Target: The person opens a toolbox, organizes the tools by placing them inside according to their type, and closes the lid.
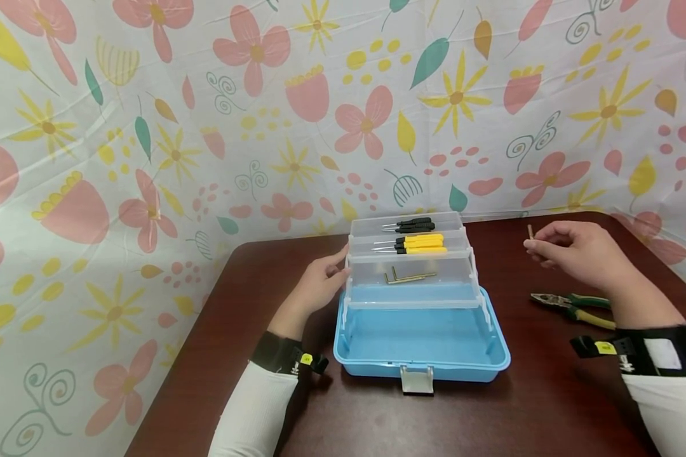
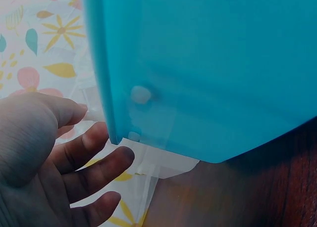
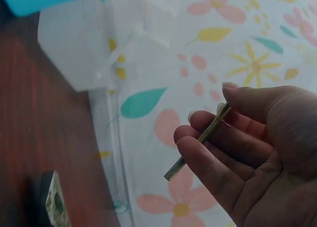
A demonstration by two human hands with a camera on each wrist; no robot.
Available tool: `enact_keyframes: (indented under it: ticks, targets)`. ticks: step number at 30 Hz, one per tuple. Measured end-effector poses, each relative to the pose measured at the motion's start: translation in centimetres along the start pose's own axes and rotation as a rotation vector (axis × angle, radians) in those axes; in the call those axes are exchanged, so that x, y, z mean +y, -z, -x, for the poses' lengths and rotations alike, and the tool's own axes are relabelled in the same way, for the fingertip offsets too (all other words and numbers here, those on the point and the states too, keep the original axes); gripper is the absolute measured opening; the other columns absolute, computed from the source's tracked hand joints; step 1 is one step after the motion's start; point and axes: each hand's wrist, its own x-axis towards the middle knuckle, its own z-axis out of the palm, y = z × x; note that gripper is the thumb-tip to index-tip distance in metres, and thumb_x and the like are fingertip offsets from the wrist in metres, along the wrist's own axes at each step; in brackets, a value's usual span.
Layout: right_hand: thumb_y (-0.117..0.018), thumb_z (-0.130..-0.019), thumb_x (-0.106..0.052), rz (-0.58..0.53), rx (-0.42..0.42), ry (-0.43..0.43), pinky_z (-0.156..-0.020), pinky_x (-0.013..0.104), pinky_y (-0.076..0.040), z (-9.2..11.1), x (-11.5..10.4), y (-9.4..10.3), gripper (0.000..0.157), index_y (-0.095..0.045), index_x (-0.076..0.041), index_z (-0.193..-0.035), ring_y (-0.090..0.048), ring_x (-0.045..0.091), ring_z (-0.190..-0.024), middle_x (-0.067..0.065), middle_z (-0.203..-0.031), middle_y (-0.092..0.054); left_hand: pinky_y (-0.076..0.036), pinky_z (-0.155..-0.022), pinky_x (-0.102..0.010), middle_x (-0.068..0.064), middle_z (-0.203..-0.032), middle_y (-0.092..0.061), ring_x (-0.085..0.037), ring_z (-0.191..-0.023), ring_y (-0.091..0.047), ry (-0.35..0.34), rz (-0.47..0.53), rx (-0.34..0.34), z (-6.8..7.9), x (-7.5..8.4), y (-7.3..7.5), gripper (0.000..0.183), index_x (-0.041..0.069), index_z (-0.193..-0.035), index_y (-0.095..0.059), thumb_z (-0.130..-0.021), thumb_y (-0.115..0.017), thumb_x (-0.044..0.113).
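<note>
A blue toolbox [image 1: 423, 367] stands unfolded on the table, its clear trays [image 1: 411, 297] stepped up behind the base. My left hand [image 1: 318, 284] touches the left side of the trays with spread, slightly bent fingers; in the left wrist view the fingertips lie by the blue wall [image 2: 213, 78]. To the right of the box, my right hand [image 1: 583, 251] is raised, pinching a brass-coloured hex key [image 3: 198, 140] between thumb and fingers. More hex keys [image 1: 408, 278] lie in the lowest tray. Yellow-handled screwdrivers [image 1: 422, 241] and black-handled screwdrivers [image 1: 414, 224] fill the trays above.
Pliers [image 1: 574, 306] with green and yellow handles lie on the dark wooden table [image 1: 217, 355], below the right hand. A metal latch [image 1: 417, 381] hangs at the toolbox's front. Flower-patterned cloth [image 1: 320, 127] closes off the back and left.
</note>
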Motion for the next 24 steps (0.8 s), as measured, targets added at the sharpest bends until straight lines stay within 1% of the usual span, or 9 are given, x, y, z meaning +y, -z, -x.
enact_keyframes:
  ticks: [3, 5, 8, 11, 15, 18, 20, 24]
  targets:
    - [-0.07, -0.098, -0.033, -0.005, -0.017, 0.025, -0.061, 0.019, -0.055, 0.1, -1.0, 0.0, 0.031, -0.075, -0.003, -0.107, -0.071, 0.006, -0.067, 0.014, -0.089, -0.077, -0.054, -0.067, -0.035, -0.021, -0.088, -0.07, -0.036, -0.081, -0.065, -0.001, 0.002, -0.002, 0.0, 0.0, 0.0, 0.058, 0.031, -0.161, -0.036, -0.106, -0.055, 0.034]
    - [-0.07, -0.099, -0.031, -0.004, -0.027, 0.042, -0.061, 0.018, -0.054, 0.2, -1.5, 0.0, 0.029, -0.076, -0.004, -0.107, -0.07, 0.003, -0.067, 0.013, -0.09, -0.078, -0.054, -0.067, -0.035, -0.021, -0.088, -0.07, -0.035, -0.081, -0.065, -0.001, 0.0, -0.003, 0.0, -0.1, 0.0, 0.057, 0.031, -0.161, -0.035, -0.107, -0.054, 0.035]
    - [-0.072, -0.098, -0.026, -0.008, -0.033, 0.069, -0.061, 0.018, -0.053, 0.4, -2.2, -0.1, 0.022, -0.077, -0.005, -0.103, -0.067, 0.002, -0.067, 0.011, -0.089, -0.077, -0.054, -0.067, -0.035, -0.021, -0.088, -0.07, -0.03, -0.078, -0.064, 0.0, -0.004, -0.003, -0.1, -0.1, 0.0, 0.057, 0.031, -0.161, -0.036, -0.107, -0.054, 0.034]
    - [-0.076, -0.094, -0.023, -0.01, -0.028, 0.093, -0.06, 0.02, -0.052, 0.6, -3.1, -0.3, 0.013, -0.078, -0.01, -0.097, -0.064, 0.004, -0.066, 0.003, -0.084, -0.076, -0.054, -0.066, -0.034, -0.023, -0.089, -0.07, -0.024, -0.074, -0.062, -0.001, -0.007, -0.002, -0.1, -0.1, 0.0, 0.057, 0.031, -0.16, -0.036, -0.106, -0.055, 0.034]
    - [-0.078, -0.093, -0.023, 0.006, -0.03, 0.151, -0.056, 0.023, -0.048, 1.1, -4.7, -0.5, 0.006, -0.078, -0.016, -0.092, -0.058, 0.009, -0.064, -0.002, -0.076, -0.071, -0.054, -0.066, -0.035, -0.024, -0.089, -0.069, -0.023, -0.073, -0.061, -0.002, -0.004, -0.003, -0.1, 0.0, 0.0, 0.057, 0.031, -0.161, -0.036, -0.107, -0.055, 0.034]
    - [-0.079, -0.091, -0.024, 0.029, -0.029, 0.189, -0.057, 0.024, -0.045, 1.5, -5.7, -0.8, 0.003, -0.078, -0.021, -0.09, -0.054, 0.009, -0.065, -0.003, -0.077, -0.07, -0.054, -0.067, -0.035, -0.022, -0.089, -0.07, -0.027, -0.076, -0.063, 0.003, 0.0, -0.003, 0.0, 0.0, 0.0, 0.058, 0.031, -0.16, -0.036, -0.106, -0.055, 0.034]
    - [-0.079, -0.091, -0.024, 0.047, -0.028, 0.227, -0.057, 0.024, -0.046, 1.7, -6.1, -1.0, 0.002, -0.078, -0.023, -0.091, -0.054, 0.007, -0.068, -0.005, -0.081, -0.072, -0.055, -0.067, -0.035, -0.021, -0.088, -0.07, -0.032, -0.079, -0.064, 0.007, 0.004, -0.002, 0.0, 0.0, 0.0, 0.058, 0.032, -0.16, -0.036, -0.106, -0.055, 0.034]
    - [-0.08, -0.09, -0.023, 0.075, -0.02, 0.306, -0.063, 0.022, -0.05, 2.0, -6.9, -1.4, 0.006, -0.078, -0.027, -0.092, -0.057, 0.001, -0.075, -0.009, -0.087, -0.073, -0.056, -0.068, -0.034, -0.018, -0.088, -0.069, -0.041, -0.086, -0.066, 0.016, 0.015, -0.003, 0.0, 0.1, 0.0, 0.058, 0.033, -0.16, -0.036, -0.106, -0.056, 0.034]
